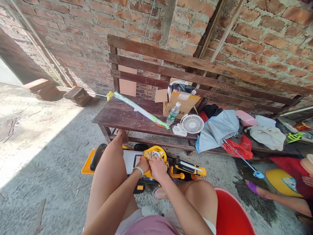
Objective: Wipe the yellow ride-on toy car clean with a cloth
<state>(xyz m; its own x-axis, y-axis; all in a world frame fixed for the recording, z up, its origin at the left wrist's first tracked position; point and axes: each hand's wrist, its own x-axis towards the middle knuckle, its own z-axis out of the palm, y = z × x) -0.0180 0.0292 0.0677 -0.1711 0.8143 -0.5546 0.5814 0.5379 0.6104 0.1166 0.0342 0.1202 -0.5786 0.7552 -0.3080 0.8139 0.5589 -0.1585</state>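
A yellow and black ride-on toy digger (149, 163) stands on the concrete floor in front of my knees. Both my hands rest on its yellow steering wheel (156, 152). My left hand (143, 164), with a bead bracelet at the wrist, pinches a yellowish cloth (148, 155) against the wheel. My right hand (158, 168) lies closed over the wheel's lower right side, fingers curled on it. The toy's black and yellow arm (189, 168) sticks out to the right. I sit on a red stool (232, 215).
A dark wooden bench (122, 117) behind the toy holds a long wrapped tube (140, 110), a cardboard box (179, 99), a water bottle (173, 113), a white fan (192, 123) and a grey umbrella (217, 130). Another person (288, 192) sits at the right. Brick wall behind.
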